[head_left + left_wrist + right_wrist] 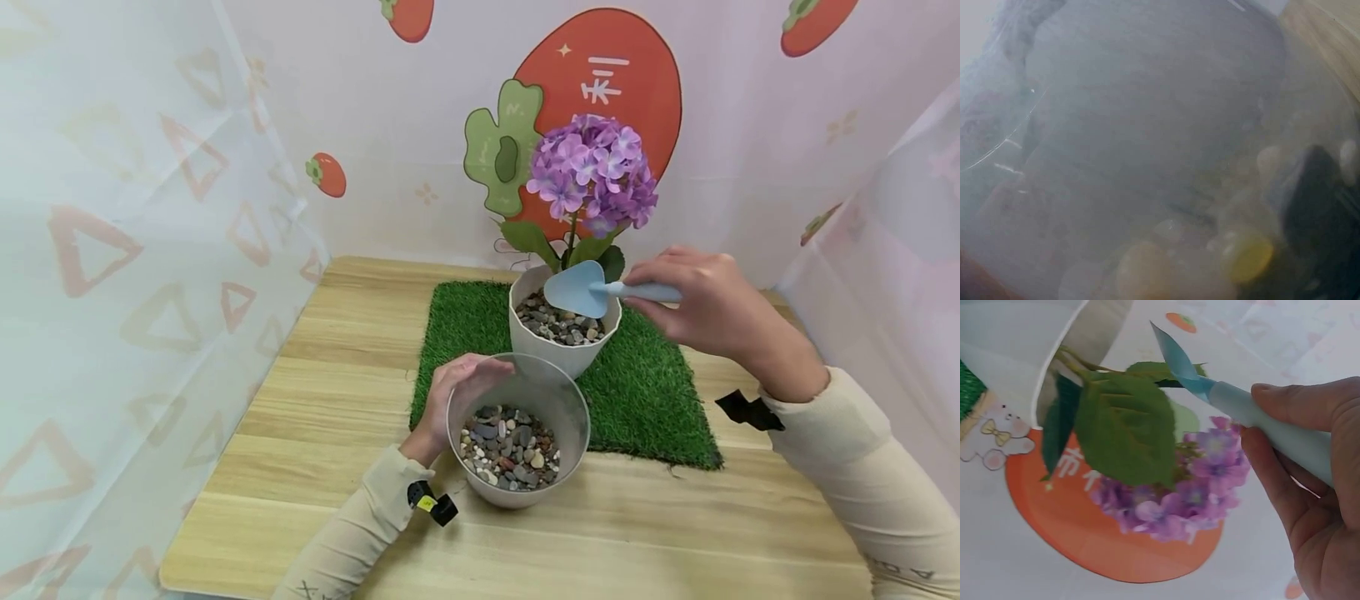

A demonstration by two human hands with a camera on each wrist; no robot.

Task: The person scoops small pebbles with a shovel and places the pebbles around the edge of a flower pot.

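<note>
My right hand [705,304] grips the handle of a small light-blue trowel [579,289], its blade over the white flower pot [558,354]. In the right wrist view the thumb and fingers wrap the trowel's handle [1272,419]. Pebbles [555,321] fill the pot around the stem of a purple hydrangea [592,175] with green leaves. In front of the pot stands a translucent bucket [577,450] with mixed pebbles [510,446] in its bottom. My left hand [453,396] holds this bucket at its left side, fingers partly seen through the wall. The left wrist view is hazy, filled by the bucket's wall.
Under the pot lies a green artificial-grass mat [645,408] on a wooden table [337,417]. A printed curtain [405,108] with strawberries hangs close behind, and more cloth hangs at both sides.
</note>
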